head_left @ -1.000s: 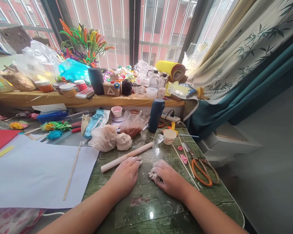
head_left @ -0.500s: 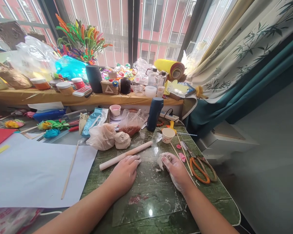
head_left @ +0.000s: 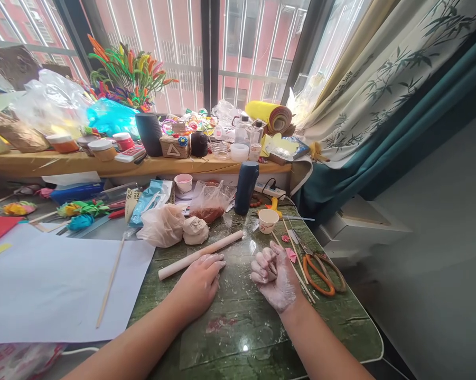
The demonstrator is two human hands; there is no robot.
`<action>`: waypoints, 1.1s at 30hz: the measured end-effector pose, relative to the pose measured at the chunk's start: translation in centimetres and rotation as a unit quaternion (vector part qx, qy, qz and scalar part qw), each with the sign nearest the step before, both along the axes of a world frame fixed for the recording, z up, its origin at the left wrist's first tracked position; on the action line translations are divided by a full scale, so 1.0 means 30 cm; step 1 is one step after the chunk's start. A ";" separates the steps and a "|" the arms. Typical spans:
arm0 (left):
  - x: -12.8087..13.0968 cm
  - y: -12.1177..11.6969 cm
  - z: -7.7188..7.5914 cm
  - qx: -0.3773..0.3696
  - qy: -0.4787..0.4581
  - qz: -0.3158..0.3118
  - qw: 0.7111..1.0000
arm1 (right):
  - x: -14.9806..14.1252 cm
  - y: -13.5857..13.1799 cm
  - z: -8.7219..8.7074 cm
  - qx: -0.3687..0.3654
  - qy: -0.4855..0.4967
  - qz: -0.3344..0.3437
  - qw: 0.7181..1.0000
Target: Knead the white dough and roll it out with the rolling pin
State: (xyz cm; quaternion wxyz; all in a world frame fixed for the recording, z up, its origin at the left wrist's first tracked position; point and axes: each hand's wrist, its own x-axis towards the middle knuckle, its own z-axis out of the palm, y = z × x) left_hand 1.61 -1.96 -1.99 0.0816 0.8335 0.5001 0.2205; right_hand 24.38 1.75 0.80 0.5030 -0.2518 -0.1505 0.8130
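My left hand (head_left: pixel 200 279) rests palm down on the table, fingers stretched out, beside a pale rolling pin (head_left: pixel 202 255). My right hand (head_left: pixel 276 277) is raised a little, palm turned toward me, with its fingers curled in. White residue coats its palm and fingers; whatever lies inside the curl is hidden. Between the hands, a clear sheet (head_left: pixel 238 338) on the green table carries white crumbs and a reddish smear. Behind the rolling pin sit a lump of off-white clay (head_left: pixel 195 230) and a whitish plastic bag (head_left: pixel 162 225).
Right of my right hand lie orange-handled scissors (head_left: pixel 319 274), thin sticks (head_left: pixel 295 245) and pink scraps (head_left: pixel 290 255). A paper cup (head_left: pixel 268 220) and a dark blue bottle (head_left: pixel 246 187) stand behind. White paper (head_left: pixel 55 290) with a stick covers the left. A crowded sill (head_left: pixel 206 168) runs along the window.
My right hand has turned over, from its back showing to its palm and curled fingers showing. My left hand has stayed by the rolling pin. The view has shifted slightly.
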 end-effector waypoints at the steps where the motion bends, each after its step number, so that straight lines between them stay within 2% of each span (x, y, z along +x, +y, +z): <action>1: -0.001 -0.001 -0.001 0.002 -0.003 0.000 1.000 | -0.001 -0.004 0.004 0.018 -0.008 0.001 1.000; 4: -0.002 -0.001 -0.002 0.004 -0.006 0.001 1.000 | 0.005 -0.002 -0.004 0.037 -0.061 -0.016 0.997; 7: -0.002 0.000 -0.003 -0.001 0.000 0.003 1.000 | 0.018 0.024 -0.033 0.016 -0.108 -0.040 0.993; 10: -0.004 0.001 -0.004 -0.006 0.003 0.004 1.000 | 0.028 0.054 -0.053 0.005 -0.114 -0.050 0.992; 13: -0.006 0.000 -0.004 -0.003 -0.008 0.002 1.000 | 0.030 0.069 -0.039 0.012 -0.151 -0.063 0.986; 16: -0.006 -0.001 -0.002 0.003 -0.022 -0.001 1.000 | 0.034 0.060 -0.002 0.075 -0.222 -0.116 0.965; 18: -0.005 -0.001 -0.002 0.005 -0.022 0.000 1.000 | 0.043 0.042 0.013 0.146 -0.273 -0.165 0.936; 20: -0.006 -0.001 -0.003 0.003 -0.017 0.000 1.000 | 0.055 0.016 0.006 0.228 -0.363 -0.177 0.886; 21: -0.006 -0.001 -0.003 0.002 -0.014 0.001 1.000 | 0.060 0.003 -0.008 0.277 -0.426 -0.151 0.848; 22: -0.006 -0.001 -0.004 0.001 -0.011 0.000 1.000 | 0.064 -0.009 -0.027 0.330 -0.493 -0.108 0.798; 25: -0.006 -0.003 -0.003 0.000 -0.004 -0.002 1.000 | 0.064 -0.029 -0.096 0.460 -0.648 0.043 0.606; 26: -0.006 -0.003 -0.003 -0.002 -0.003 -0.003 1.000 | 0.059 -0.030 -0.116 0.481 -0.677 0.075 0.552; 27: -0.005 -0.003 -0.002 -0.004 -0.002 -0.003 1.000 | 0.052 -0.029 -0.132 0.494 -0.697 0.094 0.512; 29: -0.003 -0.003 0.000 -0.009 -0.002 0.000 1.000 | 0.036 -0.024 -0.149 0.504 -0.719 0.106 0.467; 31: -0.001 -0.002 0.000 -0.008 0.001 0.005 1.000 | 0.021 -0.020 -0.149 0.508 -0.728 0.103 0.449; 33: -0.001 -0.001 -0.002 -0.003 0.006 0.005 1.000 | 0.015 -0.019 -0.139 0.506 -0.732 0.106 0.443</action>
